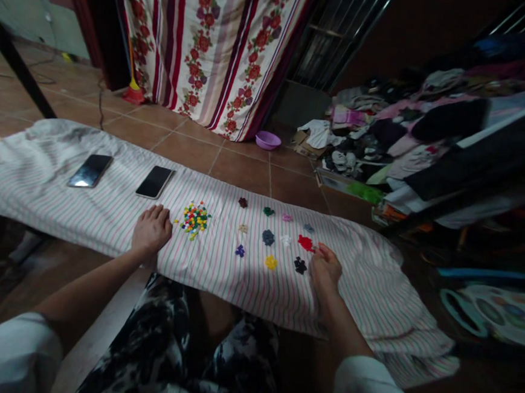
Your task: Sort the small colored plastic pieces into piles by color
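Observation:
On a striped cloth (211, 265) lies a mixed pile of small coloured pieces (194, 219). My left hand (151, 229) rests on the cloth just left of that pile, its fingers curled; anything beneath them is hidden. To the right are small single-colour heaps, among them a yellow heap (270, 262), a dark grey heap (268, 237) and a black heap (300, 265). My right hand (325, 263) is at the right edge of the red heap (305, 243), fingertips pinched together; what they hold, if anything, is too small to tell.
Two phones, one on the far left (90, 171) and another (154, 182) nearer the pile, lie on the cloth. Beyond it, a purple basin (268, 140) stands on the tiled floor before a flowered curtain (210, 47). Clothes (422, 130) are heaped at the right.

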